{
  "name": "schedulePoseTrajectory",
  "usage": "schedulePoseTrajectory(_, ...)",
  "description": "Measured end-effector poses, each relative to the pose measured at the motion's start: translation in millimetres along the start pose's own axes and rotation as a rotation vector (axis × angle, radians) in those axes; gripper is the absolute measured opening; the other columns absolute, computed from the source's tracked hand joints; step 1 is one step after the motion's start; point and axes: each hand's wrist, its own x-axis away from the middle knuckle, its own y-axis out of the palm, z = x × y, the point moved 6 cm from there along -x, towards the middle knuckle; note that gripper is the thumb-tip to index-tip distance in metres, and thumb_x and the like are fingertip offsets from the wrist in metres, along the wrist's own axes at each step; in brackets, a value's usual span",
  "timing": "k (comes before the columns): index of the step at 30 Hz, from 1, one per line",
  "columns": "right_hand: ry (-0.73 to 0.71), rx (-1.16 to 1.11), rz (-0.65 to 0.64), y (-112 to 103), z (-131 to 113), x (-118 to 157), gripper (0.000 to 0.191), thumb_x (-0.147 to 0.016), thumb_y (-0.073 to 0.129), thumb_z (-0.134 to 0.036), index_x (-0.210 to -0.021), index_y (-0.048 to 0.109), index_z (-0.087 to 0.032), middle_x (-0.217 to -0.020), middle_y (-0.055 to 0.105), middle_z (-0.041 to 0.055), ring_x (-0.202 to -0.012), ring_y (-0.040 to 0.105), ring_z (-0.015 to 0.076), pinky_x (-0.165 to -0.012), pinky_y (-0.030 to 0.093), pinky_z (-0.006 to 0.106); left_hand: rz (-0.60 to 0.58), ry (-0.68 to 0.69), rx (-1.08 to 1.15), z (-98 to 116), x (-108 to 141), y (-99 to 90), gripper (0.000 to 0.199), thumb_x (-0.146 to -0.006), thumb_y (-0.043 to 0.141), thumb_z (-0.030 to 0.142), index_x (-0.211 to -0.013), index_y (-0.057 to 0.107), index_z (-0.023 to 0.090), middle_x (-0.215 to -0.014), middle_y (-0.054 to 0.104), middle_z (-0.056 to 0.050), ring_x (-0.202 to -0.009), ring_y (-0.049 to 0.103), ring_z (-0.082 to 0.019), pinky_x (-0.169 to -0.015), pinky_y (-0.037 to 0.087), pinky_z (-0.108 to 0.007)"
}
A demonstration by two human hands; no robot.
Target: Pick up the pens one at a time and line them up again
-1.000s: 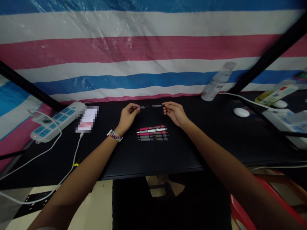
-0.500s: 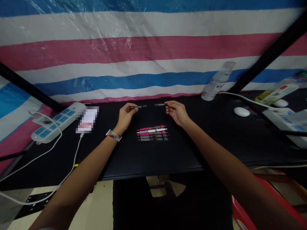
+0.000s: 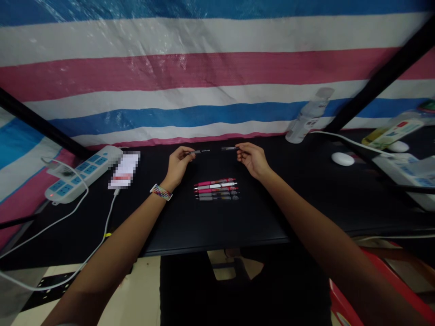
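Above the far part of the black table (image 3: pixel 217 231), my left hand (image 3: pixel 179 165) is closed in a pinch on a slim dark pen piece (image 3: pixel 203 151) that points right. Across a narrow gap, my right hand (image 3: pixel 253 160) pinches another slim dark pen piece (image 3: pixel 229 148), pointing left. The two pieces lie roughly in line and do not touch. Whether they are whole pens or parts of one is too small to tell. Nearer me, several pens lie side by side in a stack of rows, among them a red pen (image 3: pixel 214 182), a white pen (image 3: pixel 222 184) and a grey pen (image 3: pixel 215 198).
On the left are a white power strip (image 3: pixel 102 158), a phone (image 3: pixel 125 170) and its white cable (image 3: pixel 109 213). To the right stand a clear bottle (image 3: pixel 307 117) and a white mouse (image 3: pixel 342 159). A striped sheet (image 3: pixel 217 68) hangs behind the table.
My right hand and its pen piece have shifted slightly right. The piece in my left hand reaches a little further right. The pens on the table have not moved.
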Motion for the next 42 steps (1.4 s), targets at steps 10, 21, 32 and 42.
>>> schedulePoseTrajectory(10, -0.01, 0.004, 0.022, -2.4, -1.6, -1.2, 0.009, -0.077, 0.079, -0.025, -0.084, 0.078, -0.021, -0.071, 0.064, 0.0015, -0.067, 0.058, 0.0153, -0.063, 0.049, 0.03, 0.0, 0.003, -0.028, -0.3, 0.1, 0.1, 0.015, -0.08, 0.079, 0.023, -0.094, 0.074, 0.021, -0.087, 0.074, -0.003, -0.083, 0.07, -0.019, -0.076, 0.056, -0.031)
schedulePoseTrajectory(21, -0.029, 0.059, -0.096, 9.4, 3.5, 4.5, 0.018, -0.075, 0.092, -0.03, -0.087, 0.083, -0.02, -0.076, 0.072, 0.0039, -0.073, 0.067, 0.0173, -0.07, 0.058, 0.033, -0.073, 0.063, -0.127, 4.1, 4.7, 7.2, 0.016, -0.085, 0.085, 0.032, -0.094, 0.079, 0.021, -0.092, 0.079, -0.005, -0.086, 0.071, -0.02, -0.082, 0.055, -0.033)
schedulePoseTrajectory(32, -0.038, 0.115, -0.223, 22.3, 7.8, 12.9, 0.035, -0.072, 0.103, -0.042, -0.095, 0.087, -0.021, -0.085, 0.079, 0.0059, -0.077, 0.073, 0.0189, -0.081, 0.066, 0.04, -0.143, 0.125, -0.217, 14.0, 10.2, 15.5, 0.026, -0.09, 0.087, 0.046, -0.094, 0.079, 0.023, -0.077, 0.071, -0.001, -0.071, 0.063, -0.018, -0.069, 0.047, -0.031)
schedulePoseTrajectory(42, -0.029, 0.096, -0.206, 21.6, 7.5, 11.9, 0.034, -0.071, 0.104, -0.04, -0.094, 0.087, -0.02, -0.084, 0.078, 0.0061, -0.078, 0.073, 0.0189, -0.08, 0.065, 0.038, -0.178, 0.133, -0.124, 16.3, 12.4, 18.7, 0.042, -0.089, 0.086, 0.033, -0.128, 0.072, 0.025, -0.094, 0.076, -0.003, -0.088, 0.074, -0.02, -0.085, 0.054, -0.033)
